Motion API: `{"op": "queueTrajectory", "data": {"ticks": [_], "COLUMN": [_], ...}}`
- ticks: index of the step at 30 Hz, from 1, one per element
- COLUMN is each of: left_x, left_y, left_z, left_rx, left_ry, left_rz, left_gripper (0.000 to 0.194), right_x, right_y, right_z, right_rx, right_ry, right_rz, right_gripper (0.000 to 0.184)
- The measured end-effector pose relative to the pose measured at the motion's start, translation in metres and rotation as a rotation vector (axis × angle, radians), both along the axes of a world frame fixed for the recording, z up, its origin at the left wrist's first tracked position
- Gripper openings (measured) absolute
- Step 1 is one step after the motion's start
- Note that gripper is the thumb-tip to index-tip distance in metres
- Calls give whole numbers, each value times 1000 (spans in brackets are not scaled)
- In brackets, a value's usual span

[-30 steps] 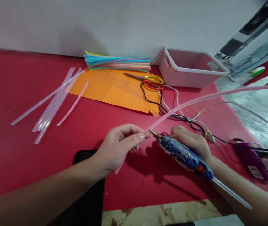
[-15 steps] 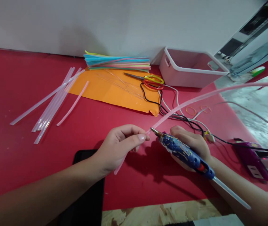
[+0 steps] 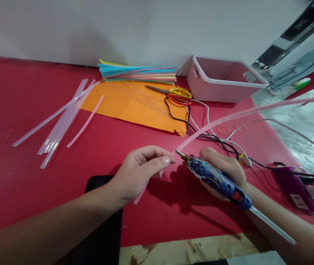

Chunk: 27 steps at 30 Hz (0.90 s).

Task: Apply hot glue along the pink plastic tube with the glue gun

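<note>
Between thumb and fingers, my left hand pinches a long pink pipe cleaner. Its short end pokes out below the palm, and its long end arcs up past the right edge of the view. My right hand is wrapped round a blue hot glue gun, partly hidden behind it. The gun's metal nozzle touches or nearly touches the pipe cleaner just beyond my left fingertips. A clear glue stick juts from the gun's rear. A short pink pipe cleaner lies further left on the red table.
Several clear glue sticks lie at left. An orange envelope carries scissors and a bundle of coloured pipe cleaners. Behind stands a pink bin. Cables run to a purple power strip; a black flat object lies under my left arm.
The nozzle has shifted very slightly left along the pipe cleaner. The glue stick's rear end sits a touch further right and my left hand has hardly moved.
</note>
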<state>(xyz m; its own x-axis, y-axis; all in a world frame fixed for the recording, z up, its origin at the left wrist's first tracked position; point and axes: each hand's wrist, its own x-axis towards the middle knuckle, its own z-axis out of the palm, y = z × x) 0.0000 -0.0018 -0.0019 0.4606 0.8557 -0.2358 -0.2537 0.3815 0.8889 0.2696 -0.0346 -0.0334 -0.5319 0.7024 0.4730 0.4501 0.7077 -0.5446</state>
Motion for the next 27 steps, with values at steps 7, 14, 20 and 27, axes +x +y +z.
{"op": "queueTrajectory", "data": {"ticks": [7, 14, 20, 27], "left_x": [-1, -1, 0, -1], "left_y": [0, 0, -1, 1], "left_z": [0, -1, -1, 0], "left_rx": [7, 2, 3, 4], "left_ry": [-4, -44, -47, -66], "left_rz": [-2, 3, 12, 6], "left_gripper": [10, 9, 6, 6], "right_x": [-1, -1, -3, 3], "right_y": [1, 2, -2, -2], "right_z": [0, 1, 1, -3], "right_rx": [32, 29, 1, -36], "right_ry": [-6, -16, -10, -15], "right_rz": [23, -19, -15, -59], "right_gripper": [10, 7, 7, 10]}}
